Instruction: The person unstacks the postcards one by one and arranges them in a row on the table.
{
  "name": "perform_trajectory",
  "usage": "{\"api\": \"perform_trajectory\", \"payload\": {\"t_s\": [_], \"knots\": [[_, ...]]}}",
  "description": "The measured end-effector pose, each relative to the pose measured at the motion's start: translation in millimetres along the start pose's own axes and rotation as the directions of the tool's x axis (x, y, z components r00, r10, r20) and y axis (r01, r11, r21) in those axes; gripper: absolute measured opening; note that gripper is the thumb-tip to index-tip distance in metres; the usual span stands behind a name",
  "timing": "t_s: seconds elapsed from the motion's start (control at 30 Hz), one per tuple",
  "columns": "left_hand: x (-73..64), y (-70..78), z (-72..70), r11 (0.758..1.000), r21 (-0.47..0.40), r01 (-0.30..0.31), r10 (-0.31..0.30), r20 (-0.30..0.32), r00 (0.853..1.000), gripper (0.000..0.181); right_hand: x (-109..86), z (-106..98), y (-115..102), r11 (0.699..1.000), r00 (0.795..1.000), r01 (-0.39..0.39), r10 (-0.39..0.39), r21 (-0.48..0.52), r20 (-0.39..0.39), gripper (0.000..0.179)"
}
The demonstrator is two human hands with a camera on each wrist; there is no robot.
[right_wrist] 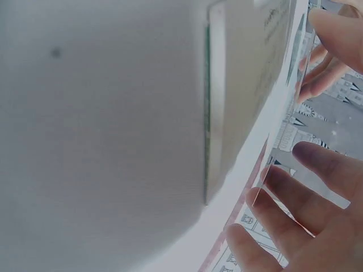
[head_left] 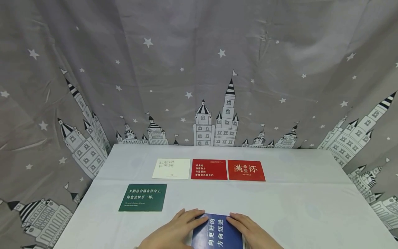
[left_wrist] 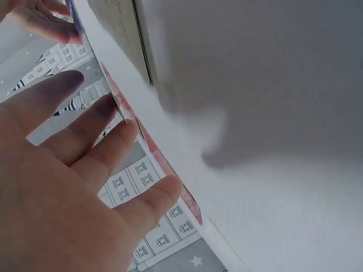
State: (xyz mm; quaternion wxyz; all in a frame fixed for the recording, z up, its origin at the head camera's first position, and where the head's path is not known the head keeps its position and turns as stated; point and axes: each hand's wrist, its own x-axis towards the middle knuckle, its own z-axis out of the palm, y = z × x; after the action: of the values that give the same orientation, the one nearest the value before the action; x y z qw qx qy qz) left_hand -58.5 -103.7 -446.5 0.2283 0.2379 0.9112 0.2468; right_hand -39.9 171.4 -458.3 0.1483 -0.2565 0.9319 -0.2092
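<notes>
Both hands hold a blue card (head_left: 203,238) with white Chinese lettering at the front middle of the table. On its left side my left hand (head_left: 169,233) grips it, fingertips at the far left corner. My right hand (head_left: 256,235) grips the opposite side, its fingers at the far right corner. Both wrist views show the card nearly edge-on and raised over the white surface. Beneath it lies a cream card (right_wrist: 244,79) with handwriting, a green edge showing under it; the head view hides these behind the blue card.
Across the back of the white table (head_left: 298,204) lie a cream card (head_left: 171,169), a red card (head_left: 209,170) and a second red card (head_left: 246,171) in a row. A green card (head_left: 143,197) sits nearer at left. A grey castle-print curtain (head_left: 168,45) hangs behind.
</notes>
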Motion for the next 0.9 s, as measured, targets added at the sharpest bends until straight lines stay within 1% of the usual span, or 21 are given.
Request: {"api": "perform_trajectory", "payload": {"t_s": [0.07, 0.13, 0.2, 0.33, 0.43, 0.6, 0.73, 0.8, 0.9], "knots": [[0.7, -1.0, -1.3, 1.0, -0.019, 0.012, -0.012, -0.007, 1.0, 0.1, 2.0, -1.2, 0.1, 1.0, 1.0, 0.009, -0.009, 0.003, 0.006, 0.106], [1.0, -3.2, -2.2, 0.999, -0.031, 0.009, -0.01, -0.02, 1.0, 0.1, 3.9, -2.2, -1.0, 1.0, 1.0, 0.013, -0.013, -0.003, 0.012, 0.108], [0.3, -6.0, -3.7, 1.0, -0.021, -0.012, 0.011, -0.036, 0.999, 0.099, 6.1, -3.0, -2.1, 1.0, 1.0, 0.014, -0.014, -0.005, 0.013, 0.108], [-2.9, -11.8, -7.2, 0.998, 0.0, -0.063, 0.063, -0.058, 0.996, 0.088, 11.2, -4.9, -4.2, 0.999, 0.999, 0.04, -0.04, -0.025, 0.006, 0.1], [-5.3, -14.1, -9.1, 0.997, -0.011, -0.072, 0.071, -0.063, 0.996, 0.082, 14.4, -7.3, -5.7, 0.999, 0.999, 0.037, -0.036, -0.023, 0.009, 0.094], [-7.1, -19.2, -11.4, 0.997, 0.011, -0.075, 0.076, -0.073, 0.994, 0.078, 19.9, -10.5, -8.8, 1.0, 0.999, 0.002, -0.003, 0.023, 0.042, 0.092], [-7.7, -24.1, -13.2, 0.995, 0.04, -0.093, 0.096, -0.089, 0.991, 0.077, 23.6, -10.5, -9.7, 0.999, 0.999, 0.032, -0.033, 0.029, 0.034, 0.089], [-7.9, -25.9, -13.8, 0.995, 0.042, -0.088, 0.092, -0.098, 0.991, 0.078, 25.8, -9.6, -9.4, 0.997, 0.997, 0.073, -0.073, 0.009, 0.009, 0.085], [-8.9, -27.7, -15.0, 0.995, 0.043, -0.088, 0.092, -0.111, 0.99, 0.08, 29.8, -8.4, -10.0, 0.994, 0.994, 0.109, -0.11, -0.016, -0.018, 0.079]]}}
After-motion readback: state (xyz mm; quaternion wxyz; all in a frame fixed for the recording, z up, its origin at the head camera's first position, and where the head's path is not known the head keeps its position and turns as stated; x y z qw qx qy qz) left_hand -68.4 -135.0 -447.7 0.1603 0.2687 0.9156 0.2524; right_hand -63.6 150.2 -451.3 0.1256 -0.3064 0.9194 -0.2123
